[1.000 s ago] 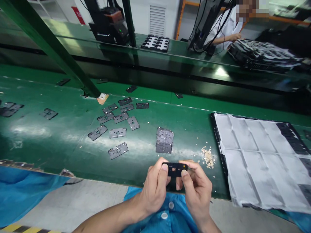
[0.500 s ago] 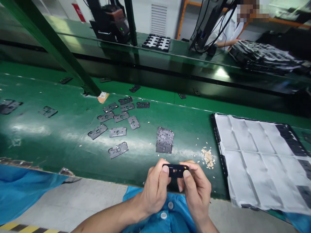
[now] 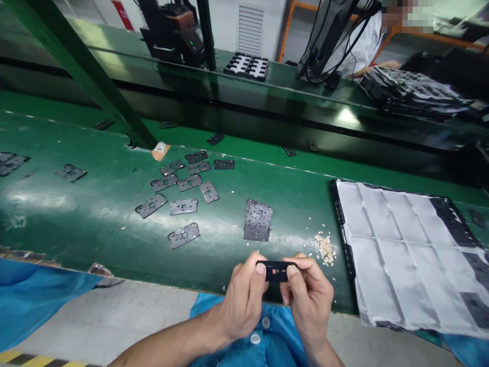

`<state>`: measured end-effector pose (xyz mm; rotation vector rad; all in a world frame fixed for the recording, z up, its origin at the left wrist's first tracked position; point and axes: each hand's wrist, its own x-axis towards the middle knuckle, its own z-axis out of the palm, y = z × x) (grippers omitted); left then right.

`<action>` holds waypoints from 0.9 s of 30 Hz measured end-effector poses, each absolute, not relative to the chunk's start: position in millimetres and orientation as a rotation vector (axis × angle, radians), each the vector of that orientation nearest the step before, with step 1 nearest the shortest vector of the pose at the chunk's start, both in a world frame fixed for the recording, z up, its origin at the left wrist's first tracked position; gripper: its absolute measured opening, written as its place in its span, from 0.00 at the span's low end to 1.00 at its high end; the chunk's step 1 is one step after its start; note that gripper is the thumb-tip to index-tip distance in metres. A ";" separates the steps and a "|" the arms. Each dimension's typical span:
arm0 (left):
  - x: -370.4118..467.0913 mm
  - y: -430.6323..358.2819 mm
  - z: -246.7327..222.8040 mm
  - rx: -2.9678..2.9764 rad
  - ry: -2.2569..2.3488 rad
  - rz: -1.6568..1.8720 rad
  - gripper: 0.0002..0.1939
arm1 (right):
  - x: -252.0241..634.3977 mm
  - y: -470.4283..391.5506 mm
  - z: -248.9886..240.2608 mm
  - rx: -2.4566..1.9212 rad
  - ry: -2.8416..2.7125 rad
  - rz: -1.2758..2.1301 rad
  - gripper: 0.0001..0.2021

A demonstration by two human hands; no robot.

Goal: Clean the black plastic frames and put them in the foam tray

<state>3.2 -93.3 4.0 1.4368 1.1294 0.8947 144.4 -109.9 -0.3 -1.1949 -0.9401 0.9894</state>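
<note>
1. The green counter (image 3: 95, 224) fills the middle of the frame from the left edge to the right; a second green level runs across the upper part.
2. A large black tray covered with creased white sheet (image 3: 405, 255) lies on the counter at the right of the frame.
3. A green slanted post (image 3: 87, 76) crosses the upper left and meets the counter near a small tan scrap.
4. At the top right a co-worker's sleeve and arm (image 3: 367, 51) show behind hanging black cables, beside a pile of dark trays.
5. Scattered flat dark plates (image 3: 179, 191) lie loose on the counter left of centre, apart from one another.
6. A short stack of the same plates (image 3: 257, 224) sits near the centre, just above the hands.
7. A little heap of pale crumbs (image 3: 325, 248) lies between the stack and the tray.
8. Low in the centre, the left hand (image 3: 242, 300) and right hand (image 3: 309, 298) pinch a small black slotted plate (image 3: 275, 270) by its two ends, thumbs on its near face, over the counter's near edge.
</note>
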 end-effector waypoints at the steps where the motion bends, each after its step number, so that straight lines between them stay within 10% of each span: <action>1: 2.9 -93.4 4.3 1.451 1.138 0.897 0.20 | 144.9 -110.3 -0.3 -1.198 -0.929 1.001 0.06; 27: -3.7 -81.6 7.0 1.138 1.063 0.798 0.20 | 153.2 -114.7 -6.9 -1.298 -0.838 1.263 0.08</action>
